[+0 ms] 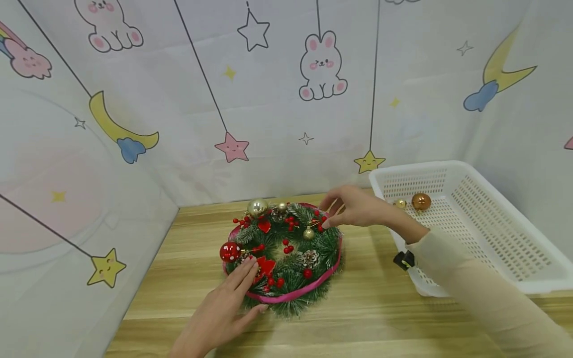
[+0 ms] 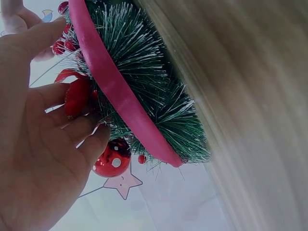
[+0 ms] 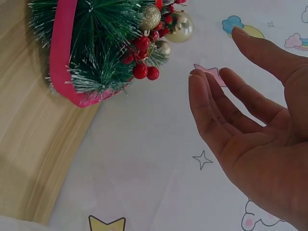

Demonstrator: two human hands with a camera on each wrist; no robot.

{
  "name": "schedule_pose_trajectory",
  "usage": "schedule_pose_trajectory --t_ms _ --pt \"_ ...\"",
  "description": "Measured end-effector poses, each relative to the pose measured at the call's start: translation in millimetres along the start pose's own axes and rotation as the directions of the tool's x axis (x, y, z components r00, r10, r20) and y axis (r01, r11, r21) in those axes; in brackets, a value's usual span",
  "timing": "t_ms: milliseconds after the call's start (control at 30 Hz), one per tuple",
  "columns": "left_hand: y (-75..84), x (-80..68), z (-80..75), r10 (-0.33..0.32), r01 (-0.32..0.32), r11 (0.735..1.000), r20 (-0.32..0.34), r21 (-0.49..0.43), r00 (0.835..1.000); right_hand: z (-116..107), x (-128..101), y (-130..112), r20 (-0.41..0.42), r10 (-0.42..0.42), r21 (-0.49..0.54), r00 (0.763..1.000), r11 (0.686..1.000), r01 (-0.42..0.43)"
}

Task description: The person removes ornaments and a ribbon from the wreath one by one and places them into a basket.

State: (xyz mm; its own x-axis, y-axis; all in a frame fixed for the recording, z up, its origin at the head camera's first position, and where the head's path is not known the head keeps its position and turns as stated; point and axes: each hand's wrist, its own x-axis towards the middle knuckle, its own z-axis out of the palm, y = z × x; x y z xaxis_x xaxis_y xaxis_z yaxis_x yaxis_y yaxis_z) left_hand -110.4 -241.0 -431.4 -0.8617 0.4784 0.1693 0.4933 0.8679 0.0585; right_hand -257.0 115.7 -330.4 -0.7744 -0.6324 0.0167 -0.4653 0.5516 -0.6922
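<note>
A green Christmas wreath point(image 1: 327, 243) lies on the wooden table, edged with a pink ribbon point(image 1: 293, 294). It carries pine cones, red berries, a red flower point(image 2: 78, 96), a red bauble with white dots point(image 1: 230, 251), a large pale gold bauble point(image 1: 257, 207) and small gold ones point(image 1: 309, 232). My left hand point(image 1: 224, 308) rests on its near left side, fingers straight over the red flower and thumb by the ribbon. At the far right edge of the wreath hovers my right hand point(image 1: 355, 206). In the right wrist view its fingers point(image 3: 204, 106) bend loosely, apart from the wreath and holding nothing.
On the right stands a white perforated basket point(image 1: 488, 286) with a copper bauble point(image 1: 421, 201) and a small gold bauble point(image 1: 400, 204) inside. A printed cloth point(image 1: 277, 109) hangs behind the table. My right forearm crosses the basket's near left part.
</note>
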Motion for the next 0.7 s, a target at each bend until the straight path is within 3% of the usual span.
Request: schedule_pose_trajectory --t_ms 500,700 --pt "-0.6 1.8 -0.1 0.001 0.000 1.000 0.017 -0.029 1.000 34 18 -10 0.066 -0.079 -0.128 0.995 0.988 0.087" --pt "-0.6 1.6 -0.9 -0.003 0.003 1.000 0.018 -0.029 1.000 44 26 -9 0.091 -0.074 -0.179 0.993 0.980 0.089"
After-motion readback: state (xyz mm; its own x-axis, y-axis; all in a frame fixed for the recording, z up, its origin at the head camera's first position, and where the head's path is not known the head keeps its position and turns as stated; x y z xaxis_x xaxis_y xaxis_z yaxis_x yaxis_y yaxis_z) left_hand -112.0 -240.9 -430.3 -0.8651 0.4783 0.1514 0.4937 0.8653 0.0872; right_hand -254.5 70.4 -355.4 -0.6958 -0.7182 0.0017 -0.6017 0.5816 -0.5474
